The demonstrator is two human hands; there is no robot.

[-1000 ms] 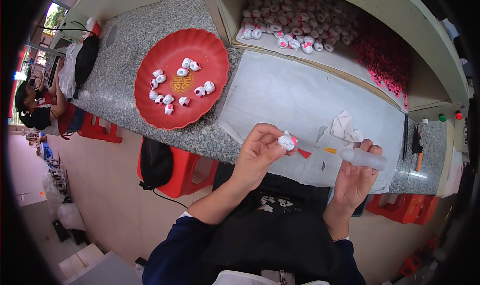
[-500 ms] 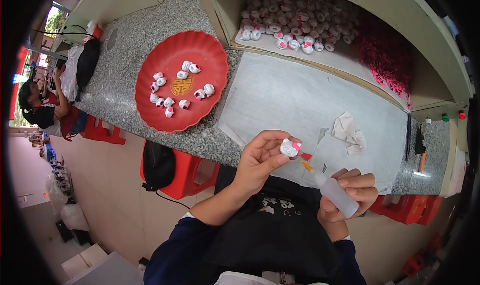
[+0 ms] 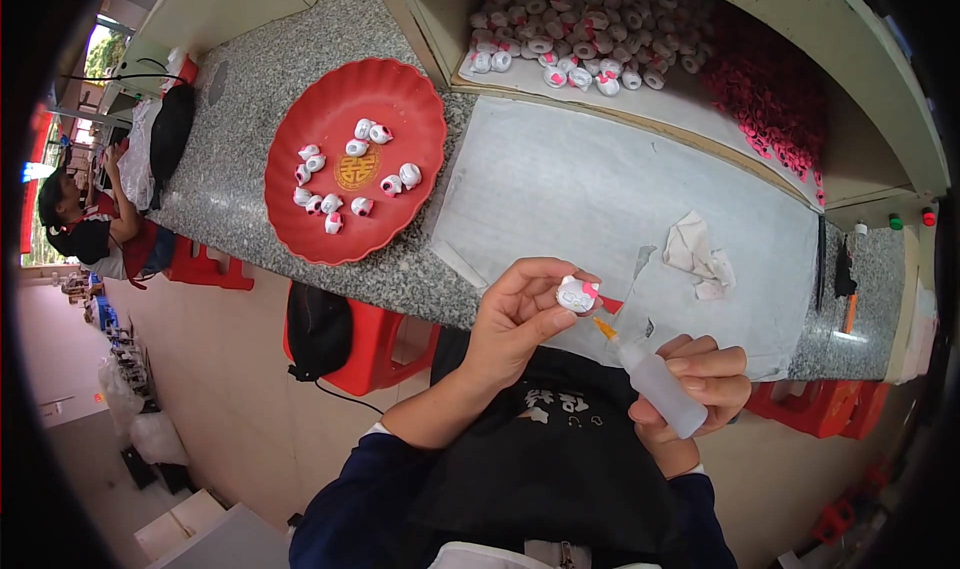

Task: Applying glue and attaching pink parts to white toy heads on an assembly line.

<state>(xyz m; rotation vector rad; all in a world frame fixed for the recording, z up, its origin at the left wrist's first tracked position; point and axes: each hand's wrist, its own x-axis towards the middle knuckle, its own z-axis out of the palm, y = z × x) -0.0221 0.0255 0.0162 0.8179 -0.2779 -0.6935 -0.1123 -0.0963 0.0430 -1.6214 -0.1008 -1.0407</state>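
Observation:
Between the thumb and fingers of my left hand [image 3: 525,314] is a small white cat-head figurine [image 3: 575,294] with a pink bow, its face turned up. My right hand [image 3: 705,384] is wrapped round a translucent squeeze bottle [image 3: 668,397]. The bottle's orange nozzle tip [image 3: 604,327] points at the figurine from the lower right, close to it; whether they touch I cannot tell. To the left, a red scalloped plate [image 3: 300,209] holds several similar white heads [image 3: 357,147] in small clusters.
Under a shelf at the back lie a heap of white heads [image 3: 580,29] and a pile of pink bow pieces [image 3: 770,109]. White paper [image 3: 560,169] covers the worktop, with a crumpled tissue [image 3: 698,254] on it. Red stools [image 3: 380,364] stand below. Another person [image 3: 100,219] sits far left.
The bottle has moved slightly up and left, bringing its nozzle nearer the figurine. My left hand stays almost still, and the whole view has shifted a little.

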